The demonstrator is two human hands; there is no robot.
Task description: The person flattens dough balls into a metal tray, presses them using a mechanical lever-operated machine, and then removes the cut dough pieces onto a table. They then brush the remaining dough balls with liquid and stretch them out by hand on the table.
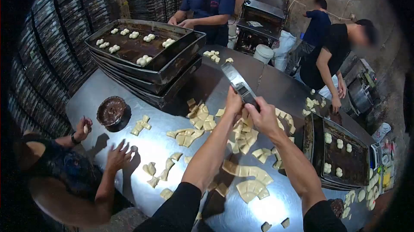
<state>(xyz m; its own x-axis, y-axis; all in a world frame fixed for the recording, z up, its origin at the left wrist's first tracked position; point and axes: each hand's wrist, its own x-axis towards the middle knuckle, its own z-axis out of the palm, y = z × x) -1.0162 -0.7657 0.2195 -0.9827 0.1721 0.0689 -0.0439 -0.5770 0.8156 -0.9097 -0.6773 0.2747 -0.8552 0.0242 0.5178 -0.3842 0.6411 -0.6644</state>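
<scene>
Both of my hands hold one shiny metal blade (233,78), tilted up over the middle of the table. My left hand (234,101) is closed at its lower left edge. My right hand (264,114) grips the lower end, thumb raised along the near side. Below and around them lie cut pieces of pale dough (245,135), some in curved strips. A fan-shaped group of dough pieces (251,190) rests nearer to me, below a curved dough strip (246,171).
Stacked baking trays (161,76) with dough balls stand at back left, more trays (319,145) at right. A bowl of dark filling (113,112) is at left. A person's hand (118,156) reaches in beside it. Other people (211,7) work around the metal table (97,91).
</scene>
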